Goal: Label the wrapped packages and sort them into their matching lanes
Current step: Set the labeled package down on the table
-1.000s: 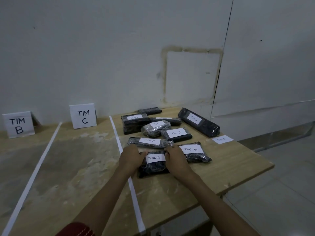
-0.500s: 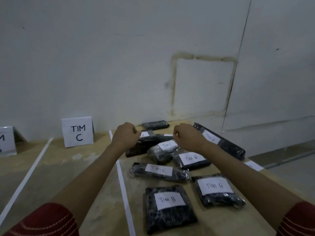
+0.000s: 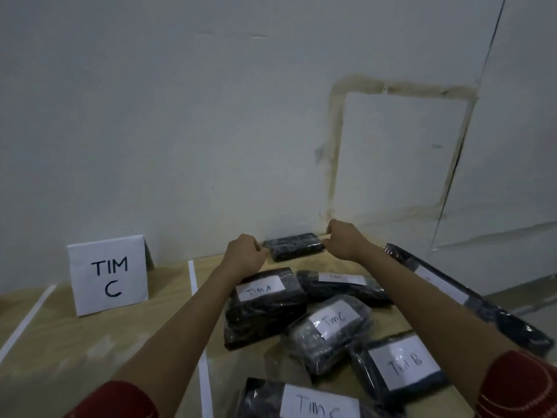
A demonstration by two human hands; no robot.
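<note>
labelling: left hand (image 3: 245,255) and right hand (image 3: 346,240) pinch the unlabelled package (image 3: 294,245) at the worktop's (image 3: 168,312) far edge; next, likely, draw it nearer.

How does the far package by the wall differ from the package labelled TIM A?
The far package shows no label; the TIM A package carries a white one. The far package lies alone by the wall, left hand and right hand at its ends; the TIM A package sits nearer, among others. The far package looks slimmer than the TIM A package. Both are dark and film-wrapped.
</note>
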